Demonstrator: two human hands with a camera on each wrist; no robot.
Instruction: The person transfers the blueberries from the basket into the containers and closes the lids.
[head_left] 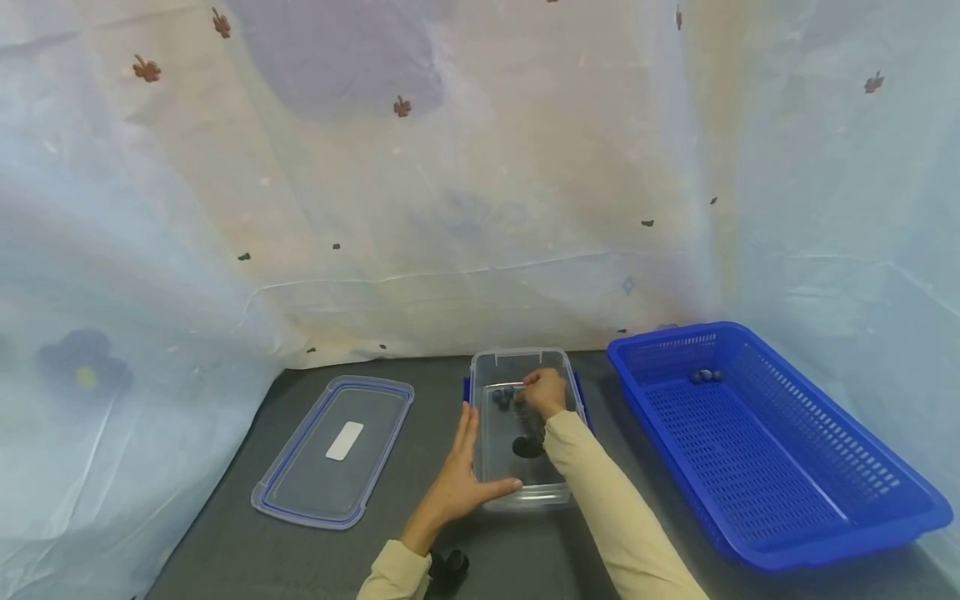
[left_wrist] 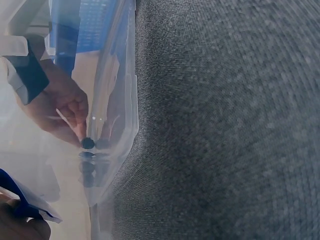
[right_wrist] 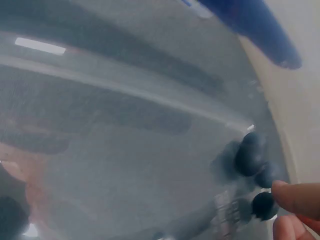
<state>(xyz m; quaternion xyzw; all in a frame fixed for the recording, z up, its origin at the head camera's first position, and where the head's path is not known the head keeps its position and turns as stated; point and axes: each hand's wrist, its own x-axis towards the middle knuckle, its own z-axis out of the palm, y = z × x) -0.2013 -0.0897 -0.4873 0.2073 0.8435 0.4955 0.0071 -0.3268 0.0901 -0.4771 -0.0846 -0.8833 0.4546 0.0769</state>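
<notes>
A clear, glossy plastic box [head_left: 525,433] with smooth, light-catching walls is being steadied on a matt, finely woven dark grey cloth surface [head_left: 225,533], and small smooth dark balls [right_wrist: 250,152] with a dull sheen are being seen through it. Beside it a transparent plastic lid [head_left: 333,450] with a blue rim and a matt white paper-like label is being shown lying flat. A shiny perforated blue plastic basket [head_left: 825,517] is being backed by thin, wrinkled, semi-sheer printed fabric [head_left: 480,167].
</notes>
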